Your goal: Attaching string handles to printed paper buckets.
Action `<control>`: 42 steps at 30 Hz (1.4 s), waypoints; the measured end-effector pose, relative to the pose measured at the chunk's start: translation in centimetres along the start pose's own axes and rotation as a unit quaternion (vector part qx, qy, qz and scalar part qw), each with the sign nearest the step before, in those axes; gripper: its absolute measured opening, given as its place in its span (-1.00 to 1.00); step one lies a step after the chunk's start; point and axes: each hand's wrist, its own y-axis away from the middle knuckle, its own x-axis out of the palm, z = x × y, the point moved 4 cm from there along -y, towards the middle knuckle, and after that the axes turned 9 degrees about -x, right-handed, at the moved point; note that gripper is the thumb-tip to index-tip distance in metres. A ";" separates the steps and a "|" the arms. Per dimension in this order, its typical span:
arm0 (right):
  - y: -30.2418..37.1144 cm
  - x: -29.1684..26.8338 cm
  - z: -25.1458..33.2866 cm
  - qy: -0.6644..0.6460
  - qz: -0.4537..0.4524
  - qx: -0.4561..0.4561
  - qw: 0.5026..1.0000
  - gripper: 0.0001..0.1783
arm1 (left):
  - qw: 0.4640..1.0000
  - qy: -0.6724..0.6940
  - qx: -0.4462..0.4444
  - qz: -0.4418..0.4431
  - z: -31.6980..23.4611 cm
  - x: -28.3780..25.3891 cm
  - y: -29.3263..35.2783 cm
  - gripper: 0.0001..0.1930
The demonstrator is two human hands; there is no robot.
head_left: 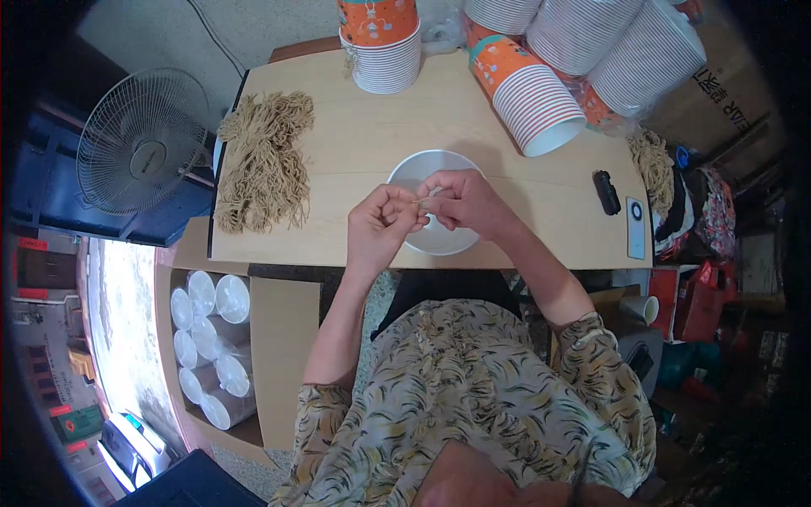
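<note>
A white paper bowl (418, 173) stands upright near the front edge of a light wooden table (363, 135). Both hands meet over the bowl. My left hand (378, 226) and my right hand (463, 201) pinch the two ends of a short tan cord (421, 201) between fingertips, just above the bowl's rim. A big heap of the same tan cords (263, 162) lies on the table's left side, apart from the hands.
Stacks of orange and white paper bowls (530, 93) lie tipped along the table's far edge, one stack (382, 42) upright. A black device (606, 192) and a phone (635, 226) lie at right. A fan (142, 142) stands left. A carton of bowl stacks (211, 346) sits below.
</note>
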 end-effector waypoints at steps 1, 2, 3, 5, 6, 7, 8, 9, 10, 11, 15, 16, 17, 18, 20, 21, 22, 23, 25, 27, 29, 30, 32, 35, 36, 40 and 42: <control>-0.1 -0.1 -0.4 -0.002 0.009 -0.004 1.000 -0.89 | 1.000 -0.010 0.002 0.000 -0.1 0.1 0.0 -0.92; -0.1 -0.3 -0.6 -0.005 0.018 -0.008 1.000 -0.90 | 1.000 -0.010 0.001 0.001 -0.1 0.1 0.0 -0.92; -0.1 -0.4 -0.5 -0.005 0.019 -0.007 1.000 -0.90 | 1.000 -0.018 0.006 0.006 -0.1 0.0 0.0 -0.92; -0.2 -0.2 -0.2 -0.021 0.061 -0.011 0.998 -0.90 | 1.000 -0.026 0.010 0.009 -0.2 -0.1 0.1 -0.92; -0.2 -0.3 -0.3 -0.020 0.060 -0.010 0.998 -0.90 | 1.000 -0.021 0.007 0.017 -0.3 0.0 0.1 -0.93; -0.2 -0.3 -0.6 -0.023 0.066 -0.015 0.997 -0.90 | 1.000 -0.017 0.003 0.024 -0.4 0.1 0.1 -0.93; -0.2 -0.4 -0.7 -0.025 0.072 -0.019 0.997 -0.89 | 1.000 -0.017 0.003 0.025 -0.4 0.1 0.0 -0.93; -0.2 -0.3 -0.9 -0.025 0.072 -0.019 0.997 -0.89 | 0.999 -0.013 0.004 0.031 -0.3 0.1 0.1 -0.93; -0.1 -0.3 -1.0 -0.027 0.063 -0.018 0.997 -0.89 | 0.999 -0.008 0.005 0.037 -0.3 0.1 0.1 -0.93; -0.1 -0.4 -1.1 -0.029 0.055 -0.017 0.998 -0.88 | 0.999 -0.008 0.005 0.037 -0.2 0.1 0.0 -0.93; 0.0 -0.5 -1.3 -0.040 0.048 -0.009 0.998 -0.88 | 0.999 0.019 -0.003 0.032 0.0 -0.1 0.1 -0.94; 0.0 -0.9 -1.6 -0.052 0.048 -0.001 0.997 -0.88 | 0.999 0.034 -0.007 0.024 0.0 -0.1 0.1 -0.94; 0.1 -1.1 -1.8 -0.065 0.048 0.006 0.997 -0.88 | 0.999 0.035 -0.008 0.025 0.0 -0.1 0.1 -0.94; 0.0 -1.0 -1.8 -0.065 0.048 0.007 0.997 -0.88 | 0.999 0.034 -0.014 0.029 0.1 -0.1 0.0 -0.94; 0.0 -1.0 -1.4 -0.047 0.020 -0.002 0.999 -0.88 | 0.999 0.034 -0.021 0.031 0.1 -0.1 0.0 -0.94; 0.0 -1.0 -1.2 -0.047 0.019 -0.001 0.999 -0.88 | 0.999 0.030 -0.021 0.030 0.1 -0.1 0.0 -0.94; 0.0 -0.9 -1.0 -0.036 0.037 -0.001 0.999 -0.89 | 0.999 0.026 -0.021 0.028 0.1 0.0 -0.1 -0.93; 0.0 -0.8 -0.8 -0.026 0.055 -0.001 0.998 -0.89 | 0.999 0.026 -0.021 0.029 0.1 0.0 -0.1 -0.93; 0.0 -0.3 -0.5 -0.020 0.059 -0.010 0.998 -0.89 | 0.999 0.003 -0.012 0.031 0.0 0.1 -0.2 -0.93; 0.0 -0.2 -0.7 -0.013 0.063 -0.020 0.998 -0.90 | 0.999 -0.004 -0.013 0.029 0.0 0.2 -0.2 -0.92; -0.1 -0.2 -1.2 -0.013 0.063 -0.051 0.997 -0.92 | 0.999 -0.011 -0.013 0.028 0.0 0.2 -0.2 -0.92; -0.1 -0.2 -1.0 -0.014 0.063 -0.050 0.997 -0.92 | 0.999 -0.006 -0.014 0.029 0.1 0.2 -0.2 -0.91; 0.0 -0.3 -0.8 -0.012 0.057 -0.011 0.998 -0.88 | 0.999 -0.001 -0.016 0.028 0.4 0.0 -0.2 -0.90; 0.1 -0.5 -1.2 -0.017 0.037 0.002 0.999 -0.89 | 0.999 0.011 -0.015 0.029 0.4 0.1 -0.1 -0.88; 0.1 -0.5 -1.3 -0.017 0.037 0.002 0.999 -0.89 | 0.999 0.008 -0.015 0.027 0.1 0.3 0.0 -0.88; 0.1 -0.5 -1.5 -0.061 0.030 -0.012 0.998 -0.89 | 0.999 -0.002 -0.019 0.029 0.1 0.2 -0.2 -0.87; 0.1 -0.6 -1.6 -0.073 0.031 -0.014 0.997 -0.89 | 0.999 0.002 -0.029 0.032 0.0 0.2 -0.2 -0.87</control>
